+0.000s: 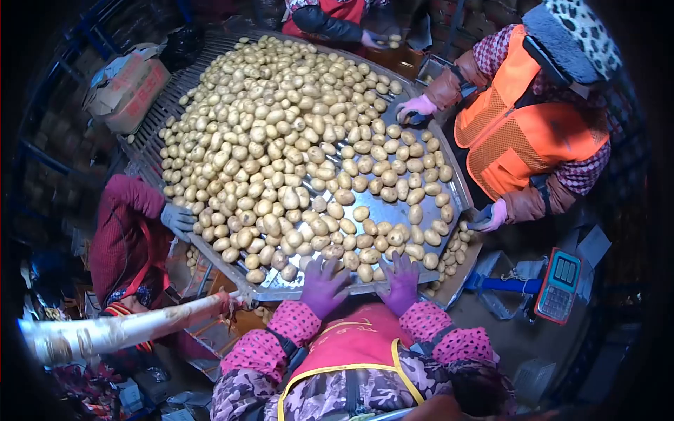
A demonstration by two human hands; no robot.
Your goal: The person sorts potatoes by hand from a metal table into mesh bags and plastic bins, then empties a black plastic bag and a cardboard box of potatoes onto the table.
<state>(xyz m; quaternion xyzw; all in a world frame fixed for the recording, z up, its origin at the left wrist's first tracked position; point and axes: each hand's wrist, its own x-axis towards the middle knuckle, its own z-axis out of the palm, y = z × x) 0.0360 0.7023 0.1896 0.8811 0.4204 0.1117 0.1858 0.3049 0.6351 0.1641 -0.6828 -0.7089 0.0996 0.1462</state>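
Note:
A big heap of potatoes [260, 133] covers most of a metal sorting table [399, 210], thinning out toward the near right. My left hand [324, 288], in a purple glove, rests at the table's near edge with its fingers spread against the closest potatoes. Beside it, also gloved in purple, my right hand [400, 283] lies over the same edge, fingers apart and reaching to the front row of potatoes. Neither hand has a potato in its grasp.
A co-worker in an orange vest [498, 140] stands at the right; others are at left and far side. Potatoes fill a box [458, 251] below the right corner. Nearby are a digital scale [558, 284], a carton [133, 91] and a whitish pole [133, 326].

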